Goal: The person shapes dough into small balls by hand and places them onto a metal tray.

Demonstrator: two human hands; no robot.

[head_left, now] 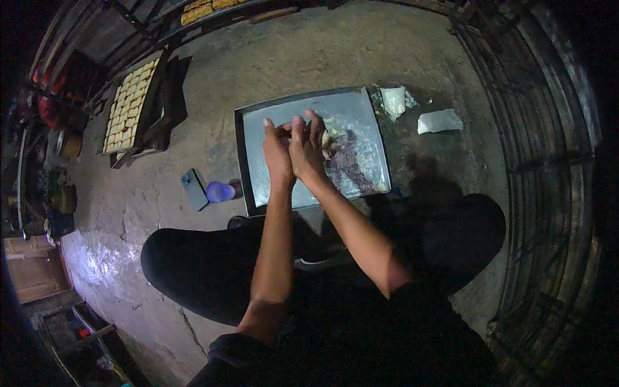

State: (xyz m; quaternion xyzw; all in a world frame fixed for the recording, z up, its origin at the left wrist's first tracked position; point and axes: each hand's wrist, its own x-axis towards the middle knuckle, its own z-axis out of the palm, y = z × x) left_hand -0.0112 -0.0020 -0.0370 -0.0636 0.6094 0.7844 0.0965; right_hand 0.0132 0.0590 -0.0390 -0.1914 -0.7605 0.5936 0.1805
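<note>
Over a square metal tray (380, 155) on the floor, my left hand (278, 151) and my right hand (306, 148) are pressed together with their fingers curled; whatever is between the palms is hidden. A pale lump (327, 145), perhaps dough, shows just right of my right hand; I cannot tell whether it is held or lying on the tray. Pale powder and crumbs are smeared over the tray's right half.
At the back left is a tray of pale pastry pieces (131, 103). A phone (193, 189) and blue cup (219, 191) lie left. Two white bags (393, 101) (438, 121) are right. Metal racks (541, 161) line the right side. My crossed legs (180, 264) border the tray.
</note>
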